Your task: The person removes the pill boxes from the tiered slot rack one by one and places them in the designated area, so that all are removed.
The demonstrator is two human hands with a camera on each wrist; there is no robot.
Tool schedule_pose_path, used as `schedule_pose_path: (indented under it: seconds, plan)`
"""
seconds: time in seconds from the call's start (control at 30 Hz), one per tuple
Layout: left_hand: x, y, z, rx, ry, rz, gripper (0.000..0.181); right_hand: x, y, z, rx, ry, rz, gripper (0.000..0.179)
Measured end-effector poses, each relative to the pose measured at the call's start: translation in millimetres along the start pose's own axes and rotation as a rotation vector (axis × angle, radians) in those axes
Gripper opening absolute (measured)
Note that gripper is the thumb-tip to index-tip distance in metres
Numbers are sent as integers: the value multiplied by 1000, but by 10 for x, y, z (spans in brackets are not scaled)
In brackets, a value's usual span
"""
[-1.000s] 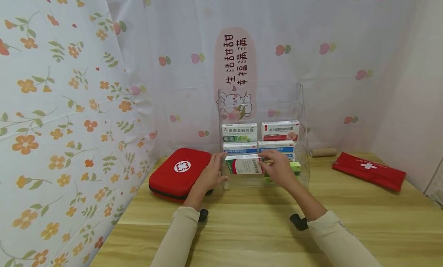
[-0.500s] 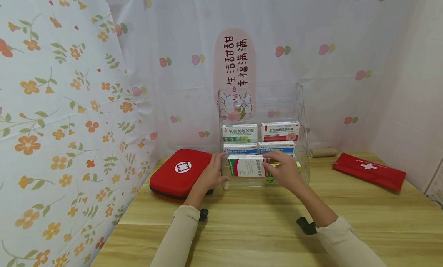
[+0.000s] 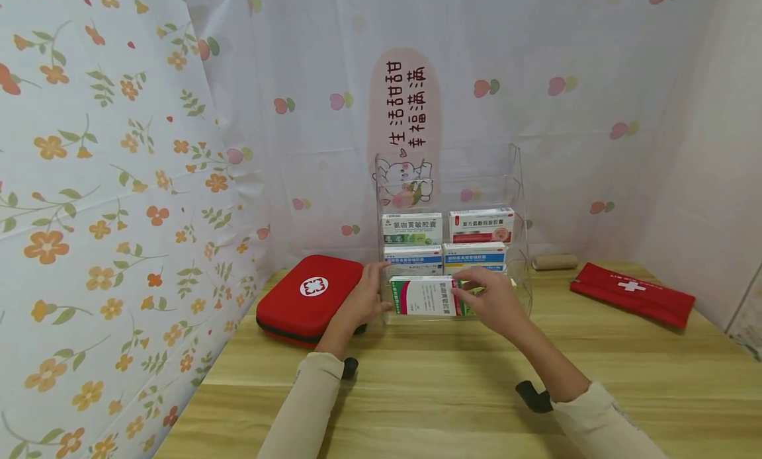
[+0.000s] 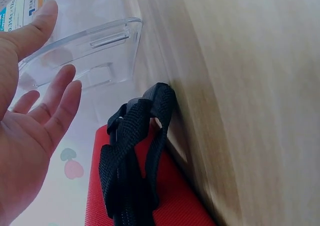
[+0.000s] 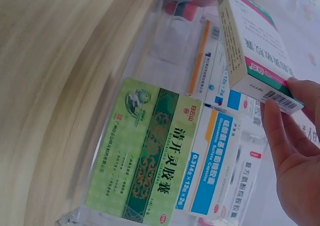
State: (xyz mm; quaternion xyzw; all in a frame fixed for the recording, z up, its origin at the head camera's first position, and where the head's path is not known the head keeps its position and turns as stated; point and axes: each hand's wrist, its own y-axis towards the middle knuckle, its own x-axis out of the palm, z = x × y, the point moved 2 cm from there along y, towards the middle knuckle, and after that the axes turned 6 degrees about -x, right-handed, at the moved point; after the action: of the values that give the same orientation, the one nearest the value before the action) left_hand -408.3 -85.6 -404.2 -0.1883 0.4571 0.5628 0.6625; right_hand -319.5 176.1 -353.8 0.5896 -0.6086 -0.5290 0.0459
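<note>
My right hand [image 3: 494,300] pinches one end of a white medicine box [image 3: 425,297] with green and magenta bands. In the right wrist view its thumb and fingers are on the barcode end. The box is tilted, in front of the lowest tier of a clear acrylic rack [image 4: 115,25]. At the rack's left side is my left hand [image 3: 364,297], its fingers spread and relaxed around the side wall; whether they touch it I cannot tell. A green medicine box [image 5: 142,151] stands in the lowest tier, largely hidden by my right hand in the head view.
Two blue-and-white boxes [image 3: 474,255] stand in the tier above, with a green-white box [image 3: 412,229] and a red-white box [image 3: 482,225] higher up. A red hard case [image 3: 309,293] lies left; a red pouch [image 3: 634,293] and a cardboard tube [image 3: 555,261] lie right.
The held box has moved down and slightly right toward the lowest tier, uncovering more of the blue-and-white boxes. My right hand has shifted right and down; the left hand has stayed by the rack.
</note>
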Motion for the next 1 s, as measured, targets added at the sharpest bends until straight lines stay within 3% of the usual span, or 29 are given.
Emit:
schedule_pose_path:
  seconds: [0.3,0.57,0.87,1.0]
  plan:
    - [-17,8,-8,-6,-10,-14,90,34,-102,-33,20,-16,-49,23]
    - [-19,30,-13,56,-44,-7,88,62,-173,-29,6,-34,-90,20]
    - [12,32,-32,23,-45,-12,88,149,-259,-7,-10,25,-177,18]
    - [8,25,-26,43,-57,-7,90,182,-276,3,4,39,-210,16]
